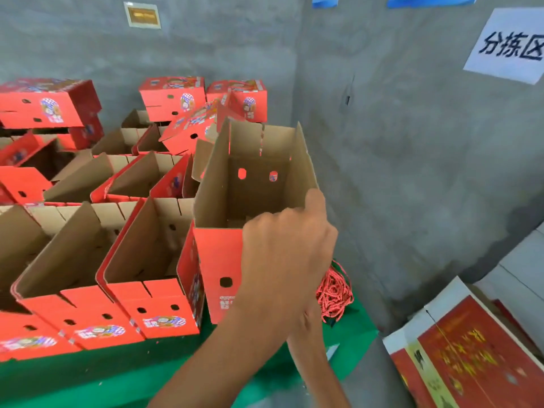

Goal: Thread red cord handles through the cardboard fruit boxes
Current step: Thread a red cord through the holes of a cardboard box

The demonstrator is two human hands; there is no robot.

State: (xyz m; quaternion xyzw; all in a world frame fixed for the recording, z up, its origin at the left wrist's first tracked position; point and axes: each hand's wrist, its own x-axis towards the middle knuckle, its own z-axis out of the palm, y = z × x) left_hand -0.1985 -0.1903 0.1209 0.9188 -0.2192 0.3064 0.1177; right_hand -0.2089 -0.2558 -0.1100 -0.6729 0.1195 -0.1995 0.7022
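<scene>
An open fruit box [217, 260], red outside and brown inside, stands at the right end of the green table [350, 328]. My left hand [285, 251] grips its near right corner, fingers curled over the near wall and thumb up against the right flap. My right wrist [309, 316] rises behind the left hand; the right hand itself is hidden. A red cord [261, 139] hangs down the inside of the box's far wall, above two round holes. A loose pile of red cords [335, 293] lies on the table just right of the box.
Several more open fruit boxes [147, 260] fill the table to the left, with closed ones [173, 95] stacked at the back. Grey concrete walls close in behind and on the right. A larger red and white carton [459, 348] lies at the lower right.
</scene>
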